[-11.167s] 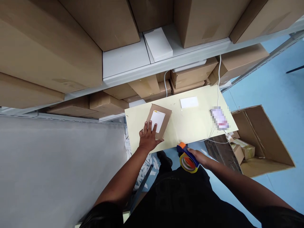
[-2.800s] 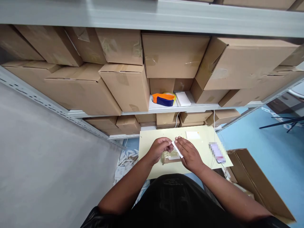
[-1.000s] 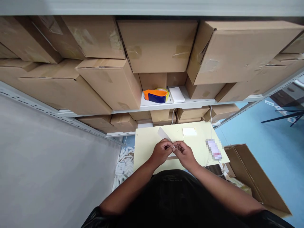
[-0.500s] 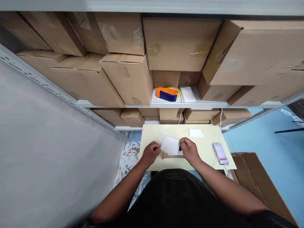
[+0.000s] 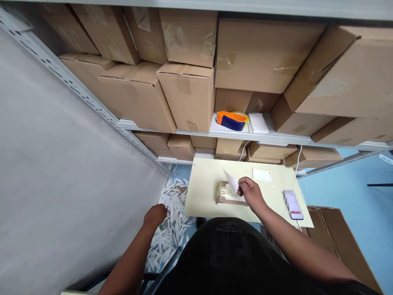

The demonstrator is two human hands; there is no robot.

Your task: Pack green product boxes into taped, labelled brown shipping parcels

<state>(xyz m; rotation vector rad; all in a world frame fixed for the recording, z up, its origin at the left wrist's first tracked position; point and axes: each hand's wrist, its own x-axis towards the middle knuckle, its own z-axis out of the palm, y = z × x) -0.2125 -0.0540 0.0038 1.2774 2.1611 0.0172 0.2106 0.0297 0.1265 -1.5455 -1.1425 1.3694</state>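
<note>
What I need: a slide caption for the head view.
Right hand holds a white sheet over a taped carton; left hand hangs above scattered white strips.

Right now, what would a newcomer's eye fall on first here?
Probably the orange-and-blue tape dispenser, bright on the shelf among brown cartons. Next, perhaps, the white sheet pinched in the right hand over the taped box on the cream table. Pale paper strips litter the floor near the left hand.
</note>
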